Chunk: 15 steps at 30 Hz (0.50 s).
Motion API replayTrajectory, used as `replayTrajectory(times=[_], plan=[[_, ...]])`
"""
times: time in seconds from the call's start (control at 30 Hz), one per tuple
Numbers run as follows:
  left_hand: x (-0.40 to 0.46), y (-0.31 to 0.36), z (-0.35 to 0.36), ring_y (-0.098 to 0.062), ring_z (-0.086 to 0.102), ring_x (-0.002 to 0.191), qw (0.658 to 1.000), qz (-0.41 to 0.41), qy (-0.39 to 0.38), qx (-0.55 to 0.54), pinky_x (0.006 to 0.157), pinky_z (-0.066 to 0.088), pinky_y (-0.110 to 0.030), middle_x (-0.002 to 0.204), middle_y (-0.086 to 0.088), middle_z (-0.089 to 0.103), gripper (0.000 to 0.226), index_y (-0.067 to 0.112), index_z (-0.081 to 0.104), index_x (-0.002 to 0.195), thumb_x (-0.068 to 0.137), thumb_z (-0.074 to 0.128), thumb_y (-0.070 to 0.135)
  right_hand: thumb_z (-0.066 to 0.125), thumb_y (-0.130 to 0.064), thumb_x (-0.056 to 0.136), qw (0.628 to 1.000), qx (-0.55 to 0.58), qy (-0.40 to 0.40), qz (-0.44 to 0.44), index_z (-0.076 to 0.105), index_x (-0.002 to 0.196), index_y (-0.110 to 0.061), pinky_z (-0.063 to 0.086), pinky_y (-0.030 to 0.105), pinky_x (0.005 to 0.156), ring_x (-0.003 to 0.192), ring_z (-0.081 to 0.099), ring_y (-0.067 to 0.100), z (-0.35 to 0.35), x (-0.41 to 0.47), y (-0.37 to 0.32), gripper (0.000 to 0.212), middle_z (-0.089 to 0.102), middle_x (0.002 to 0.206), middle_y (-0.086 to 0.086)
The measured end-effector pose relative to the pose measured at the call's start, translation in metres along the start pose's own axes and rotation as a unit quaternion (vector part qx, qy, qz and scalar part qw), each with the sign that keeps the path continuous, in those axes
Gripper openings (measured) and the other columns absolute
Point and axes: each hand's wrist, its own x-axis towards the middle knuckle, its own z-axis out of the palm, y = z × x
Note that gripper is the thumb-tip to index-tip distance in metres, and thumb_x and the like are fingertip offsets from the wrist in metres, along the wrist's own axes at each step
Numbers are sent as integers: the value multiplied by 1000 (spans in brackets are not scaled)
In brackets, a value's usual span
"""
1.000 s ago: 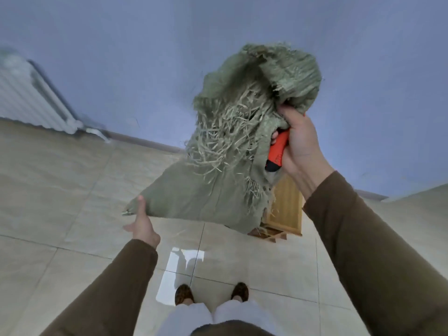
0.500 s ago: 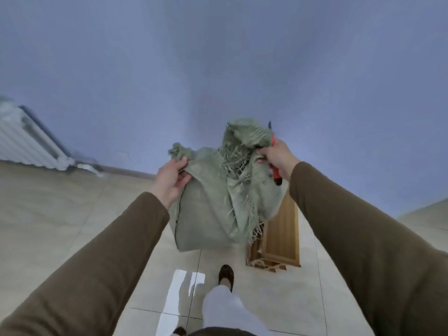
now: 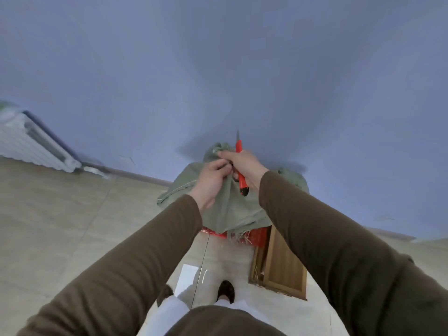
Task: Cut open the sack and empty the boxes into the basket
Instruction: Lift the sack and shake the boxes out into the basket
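Presently both hands bunch the sack (image 3: 232, 209) directly above the basket (image 3: 254, 238); right hand (image 3: 244, 166) also grips the knife (image 3: 241, 175), left hand (image 3: 213, 180) pinching cloth.

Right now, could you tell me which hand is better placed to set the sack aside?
Left. The left hand grips only the sack; the right hand also holds the orange knife.

A: What is held in front of the blue wall (image 3: 242, 57)?

B: A green sack (image 3: 230, 209) is gripped by the left hand (image 3: 214, 177) and pinched at its top by the right hand (image 3: 244, 163), in which an orange knife (image 3: 240, 173) is also held, blade up.

A: And below it?

B: A red basket (image 3: 254, 236) is partly hidden under the frayed hem, beside a wooden panel (image 3: 283, 265) on the tiled floor (image 3: 60, 226). 2 shoes are seen; a white radiator (image 3: 26, 141) stands at the left.
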Motion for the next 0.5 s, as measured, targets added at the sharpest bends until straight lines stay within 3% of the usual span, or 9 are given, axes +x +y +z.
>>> replayTrajectory(times=[0.07, 0.13, 0.17, 0.23, 0.3, 0.37, 0.43, 0.5], plan=[[9, -10, -10, -25, 74, 110, 1000, -9, -13, -14, 100, 57, -32, 119, -13, 76, 32, 6, 72, 127, 104, 52, -4, 71, -17, 95, 999, 26, 41, 6, 55, 81, -13, 29, 28, 40, 37, 42, 13, -6, 13, -5, 21, 49, 55, 5], [18, -23, -36, -23, 73, 107, 998, -21, 67, 1, 91, 60, -24, 119, -11, 76, 33, 14, 76, 112, 98, 57, -8, 72, -15, 95, 998, 58, 28, 1, 57, 87, -12, 32, 25, 37, 41, 49, 12, -15, 18, -7, 18, 55, 58, 5], [24, -32, -53, -25, 71, 103, 989, -33, 136, 52, 87, 61, -27, 118, -12, 72, 31, 16, 74, 105, 95, 59, -9, 74, -15, 95, 998, 67, 15, 0, 58, 90, -12, 33, 23, 36, 43, 52, 11, -18, 19, -8, 17, 57, 60, 5], [33, -47, -87, -34, 64, 110, 955, -82, 207, 195, 97, 59, -42, 133, -13, 55, 40, 18, 65, 123, 90, 63, -5, 75, -16, 94, 997, 79, -11, -2, 57, 94, -11, 35, 22, 36, 42, 52, 11, -22, 20, -11, 18, 60, 61, 6], [43, -57, -109, -38, 57, 123, 930, -125, 178, 295, 107, 53, -51, 150, -11, 35, 72, 24, 43, 154, 90, 64, 0, 75, -15, 94, 995, 94, -39, -10, 58, 96, -10, 37, 21, 36, 46, 53, 13, -26, 23, -20, 18, 63, 62, 8], [53, -62, -116, -40, 52, 132, 926, -127, 136, 328, 111, 50, -53, 157, -11, 29, 82, 29, 33, 161, 89, 62, 2, 73, -15, 95, 991, 113, -66, -21, 59, 96, -7, 39, 21, 38, 56, 53, 19, -30, 25, -32, 17, 66, 67, 10], [63, -64, -119, -39, 54, 129, 924, -113, 133, 342, 108, 52, -53, 150, -14, 42, 75, 25, 42, 156, 87, 65, 5, 72, -16, 97, 988, 124, -82, -29, 56, 100, -6, 41, 21, 39, 56, 48, 20, -35, 26, -43, 20, 67, 66, 11], [73, -65, -124, -40, 62, 115, 906, -80, 175, 378, 97, 54, -46, 124, -19, 64, 39, 11, 63, 127, 88, 61, 5, 70, -18, 98, 989, 124, -67, -40, 55, 108, -6, 42, 20, 40, 56, 49, 19, -42, 29, -51, 22, 67, 67, 11]])
